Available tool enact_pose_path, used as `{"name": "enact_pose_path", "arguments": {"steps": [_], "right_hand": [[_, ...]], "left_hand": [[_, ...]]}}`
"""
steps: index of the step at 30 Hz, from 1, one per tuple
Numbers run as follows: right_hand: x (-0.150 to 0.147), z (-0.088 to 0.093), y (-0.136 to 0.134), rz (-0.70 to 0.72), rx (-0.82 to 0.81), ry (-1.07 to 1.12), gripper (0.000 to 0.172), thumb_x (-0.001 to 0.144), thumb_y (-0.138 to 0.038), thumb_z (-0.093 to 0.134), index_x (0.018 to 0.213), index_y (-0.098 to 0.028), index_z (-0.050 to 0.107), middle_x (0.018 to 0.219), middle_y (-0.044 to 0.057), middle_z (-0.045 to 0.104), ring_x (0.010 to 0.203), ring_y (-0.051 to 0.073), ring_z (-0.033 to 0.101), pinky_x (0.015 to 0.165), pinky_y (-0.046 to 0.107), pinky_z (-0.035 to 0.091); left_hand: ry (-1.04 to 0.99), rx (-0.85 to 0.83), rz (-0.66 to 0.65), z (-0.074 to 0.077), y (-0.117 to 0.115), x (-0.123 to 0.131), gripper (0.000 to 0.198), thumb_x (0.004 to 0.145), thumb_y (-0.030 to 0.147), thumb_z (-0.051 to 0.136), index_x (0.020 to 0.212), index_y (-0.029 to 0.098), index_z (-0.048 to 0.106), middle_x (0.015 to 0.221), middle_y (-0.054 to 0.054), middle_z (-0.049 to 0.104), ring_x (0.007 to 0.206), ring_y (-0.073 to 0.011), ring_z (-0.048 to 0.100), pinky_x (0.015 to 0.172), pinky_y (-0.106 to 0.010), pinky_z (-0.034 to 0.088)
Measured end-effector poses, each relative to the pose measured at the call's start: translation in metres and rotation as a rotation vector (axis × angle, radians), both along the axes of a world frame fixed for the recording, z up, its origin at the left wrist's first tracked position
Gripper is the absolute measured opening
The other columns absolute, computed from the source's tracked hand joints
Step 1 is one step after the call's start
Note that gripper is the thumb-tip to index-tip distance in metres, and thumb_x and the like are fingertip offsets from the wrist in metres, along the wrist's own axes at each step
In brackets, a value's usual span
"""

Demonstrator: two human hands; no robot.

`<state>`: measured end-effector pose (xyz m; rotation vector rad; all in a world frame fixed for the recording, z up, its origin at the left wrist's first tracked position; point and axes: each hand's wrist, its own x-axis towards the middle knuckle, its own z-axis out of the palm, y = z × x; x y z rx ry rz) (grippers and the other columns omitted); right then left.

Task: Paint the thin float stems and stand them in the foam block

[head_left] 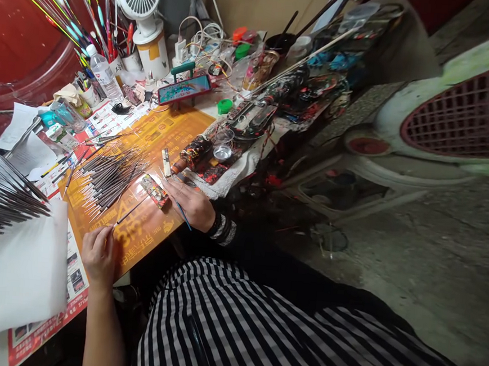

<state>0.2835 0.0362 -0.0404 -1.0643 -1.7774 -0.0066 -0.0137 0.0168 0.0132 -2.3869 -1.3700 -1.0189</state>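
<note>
Head view: one camera looks down across a crowded tabletop (pixel 208 108), with striped clothing (pixel 233 331) at the near side.

Left grip (pixel 99 253): fingers pressed together, pinching the end of a thin dark stem (pixel 131 210) that slants far and right, toward the other hand.

Right grip (pixel 188 204): fingers spread, a blue stem (pixel 182 215) running beneath them; whether it is clamped, I cannot tell.

Painted block (pixel 154 191): paint-spattered, lying between the hands, just beside the right fingertips; it looks placed there as a rest, within reach of both.

Float stems (pixel 109 178): fanned on an orange printed mat (pixel 138 248), points one way, apparently so that each can be taken singly. A second fan (pixel 6 201) lies at far left, above a white sheet (pixel 17 278).

Paint things: a paint-caked bottle (pixel 194 152), a small glass dish (pixel 223 149) and a spattered cloth (pixel 223 176) sit just far of the right hand, seemingly kept handy.

Edges: the mat's near edge passes under the left wrist; concrete floor (pixel 411 264) lies beyond the right side, leaving little room on the mat between stems and cloth.
</note>
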Motion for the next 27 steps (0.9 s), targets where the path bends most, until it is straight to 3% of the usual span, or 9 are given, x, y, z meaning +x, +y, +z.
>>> {"name": "enact_pose_path", "arguments": {"steps": [14, 21, 27], "right_hand": [[0.001, 0.001, -0.002, -0.012, -0.003, 0.023, 0.056, 0.100, -0.007, 0.043, 0.156, -0.016, 0.038, 0.144, 0.014, 0.060, 0.136, 0.024, 0.057, 0.116, 0.042, 0.050], [0.020, -0.007, -0.008, 0.042, 0.241, 0.063, 0.050, 0.099, -0.012, 0.050, 0.148, -0.017, 0.048, 0.119, 0.012, 0.073, 0.109, 0.021, 0.071, 0.092, 0.039, 0.063], [0.029, -0.015, -0.009, 0.009, 0.264, 0.025, 0.047, 0.098, -0.013, 0.050, 0.145, -0.015, 0.051, 0.107, 0.012, 0.075, 0.100, 0.021, 0.072, 0.086, 0.037, 0.063]], "left_hand": [[-0.039, -0.068, 0.034, -0.003, 0.002, -0.002, 0.017, 0.099, 0.028, 0.055, 0.103, 0.022, 0.070, 0.096, -0.007, 0.070, 0.088, -0.0180, 0.063, 0.082, -0.034, 0.052], [-0.026, -0.060, 0.025, -0.002, 0.002, 0.002, 0.015, 0.098, 0.025, 0.056, 0.104, 0.022, 0.070, 0.095, -0.006, 0.069, 0.088, -0.0181, 0.062, 0.081, -0.033, 0.050], [-0.018, -0.036, 0.020, -0.001, 0.002, 0.004, 0.013, 0.097, 0.022, 0.058, 0.103, 0.021, 0.070, 0.095, -0.006, 0.069, 0.087, -0.0174, 0.061, 0.081, -0.032, 0.050]]}}
